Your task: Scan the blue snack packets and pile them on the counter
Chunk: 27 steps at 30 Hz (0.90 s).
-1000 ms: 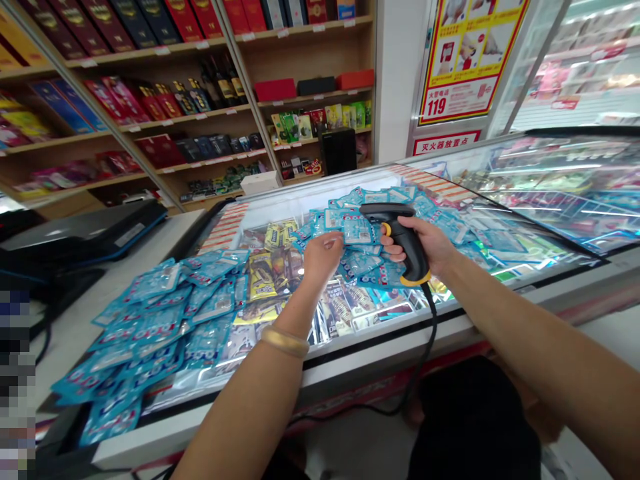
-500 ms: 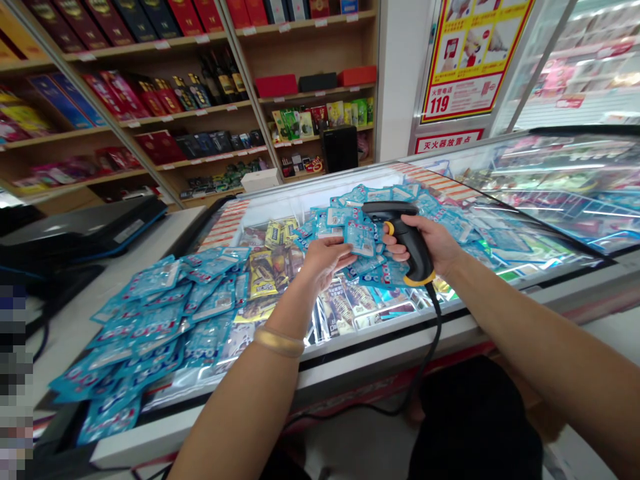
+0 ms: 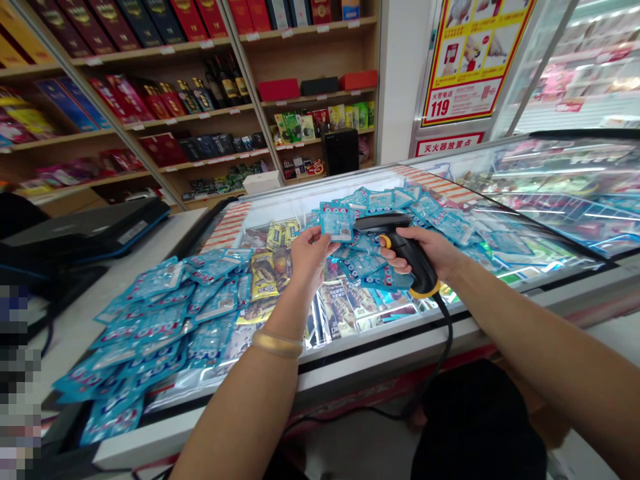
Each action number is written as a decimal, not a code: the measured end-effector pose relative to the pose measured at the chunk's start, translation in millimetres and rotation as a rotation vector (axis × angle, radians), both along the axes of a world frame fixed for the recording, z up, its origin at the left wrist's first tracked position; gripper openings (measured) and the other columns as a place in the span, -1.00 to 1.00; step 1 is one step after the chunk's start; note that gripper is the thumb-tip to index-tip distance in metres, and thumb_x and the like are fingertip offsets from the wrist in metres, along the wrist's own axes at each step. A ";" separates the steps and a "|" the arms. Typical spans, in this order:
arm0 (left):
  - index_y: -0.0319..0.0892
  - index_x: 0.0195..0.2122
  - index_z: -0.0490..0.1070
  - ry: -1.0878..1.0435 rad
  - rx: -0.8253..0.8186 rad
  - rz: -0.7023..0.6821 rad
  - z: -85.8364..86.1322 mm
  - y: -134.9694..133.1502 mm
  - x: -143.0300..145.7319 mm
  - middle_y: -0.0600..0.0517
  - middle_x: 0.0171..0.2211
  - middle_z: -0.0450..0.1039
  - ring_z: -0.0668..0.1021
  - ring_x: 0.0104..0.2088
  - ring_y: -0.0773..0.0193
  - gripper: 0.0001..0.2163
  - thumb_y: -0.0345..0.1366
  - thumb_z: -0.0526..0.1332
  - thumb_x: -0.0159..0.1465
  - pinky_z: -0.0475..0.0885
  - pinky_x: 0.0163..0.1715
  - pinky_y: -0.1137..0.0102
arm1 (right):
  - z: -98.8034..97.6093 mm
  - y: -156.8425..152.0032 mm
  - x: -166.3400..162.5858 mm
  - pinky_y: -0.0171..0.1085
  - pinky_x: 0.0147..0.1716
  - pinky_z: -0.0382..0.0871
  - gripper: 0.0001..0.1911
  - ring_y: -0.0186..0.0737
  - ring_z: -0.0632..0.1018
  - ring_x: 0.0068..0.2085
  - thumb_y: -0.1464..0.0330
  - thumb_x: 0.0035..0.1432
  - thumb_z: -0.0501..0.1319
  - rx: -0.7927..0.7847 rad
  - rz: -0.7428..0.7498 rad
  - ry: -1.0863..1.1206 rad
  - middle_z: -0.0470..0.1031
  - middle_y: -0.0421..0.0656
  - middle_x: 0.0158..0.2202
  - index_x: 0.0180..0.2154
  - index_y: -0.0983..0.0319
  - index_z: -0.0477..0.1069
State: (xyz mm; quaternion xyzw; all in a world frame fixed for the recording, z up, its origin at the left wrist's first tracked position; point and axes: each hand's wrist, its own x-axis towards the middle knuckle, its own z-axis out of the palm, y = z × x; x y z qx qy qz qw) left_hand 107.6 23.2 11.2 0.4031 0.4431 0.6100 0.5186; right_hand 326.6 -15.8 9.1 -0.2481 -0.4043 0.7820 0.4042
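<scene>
Left arm point(image 3: 245, 400) stretches up from the bottom edge, left hand point(image 3: 309, 261) pinching between thumb and fingers — right arm point(image 3: 540, 327) slants in from the lower right, right hand point(image 3: 433, 252) gripping with fingers curled — the two hands roughly level, near but apart

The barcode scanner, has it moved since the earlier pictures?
Yes, slightly: the barcode scanner now appears lower in the view, closer to the glass-topped display case's white front rim.

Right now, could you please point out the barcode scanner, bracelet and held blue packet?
Barcode scanner point(image 3: 412, 256), head view: black handle.
Bracelet point(image 3: 277, 343), head view: outer band.
Held blue packet point(image 3: 337, 222), head view: printed face.
</scene>
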 end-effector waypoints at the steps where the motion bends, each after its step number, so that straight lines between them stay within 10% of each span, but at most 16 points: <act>1: -0.25 -0.37 0.47 0.003 -0.001 -0.003 -0.1 -0.1 0.0 0.06 -0.45 0.51 0.63 -0.36 0.29 -0.83 -0.48 0.29 -0.03 0.59 -0.13 0.24 | -0.5 0.3 0.2 -0.36 -0.61 0.31 -0.81 -0.35 0.32 -0.54 0.28 0.16 0.22 0.004 0.006 -0.004 0.35 -0.15 -0.44 -0.26 0.29 0.38; 20: -0.25 -0.30 0.47 0.000 -0.003 0.009 -6.2 3.2 -2.7 0.09 -0.44 0.47 0.59 -0.39 0.37 -0.78 -0.45 0.32 -0.02 0.58 -0.12 0.26 | -2.3 0.6 0.9 -0.36 -0.61 0.29 -0.80 -0.34 0.33 -0.53 0.28 0.17 0.22 -0.010 -0.003 -0.024 0.37 -0.14 -0.43 -0.25 0.29 0.38; 27: -0.19 -0.12 0.42 0.006 0.087 0.167 22.2 -3.0 -55.2 0.21 -0.53 0.36 0.59 -0.40 0.37 -0.62 -0.47 0.28 -0.01 0.57 -0.08 0.24 | 8.4 3.2 -30.2 -0.39 -0.62 0.27 -0.77 -0.37 0.31 -0.54 0.26 0.14 0.24 0.006 -0.001 0.013 0.36 -0.16 -0.44 -0.25 0.30 0.41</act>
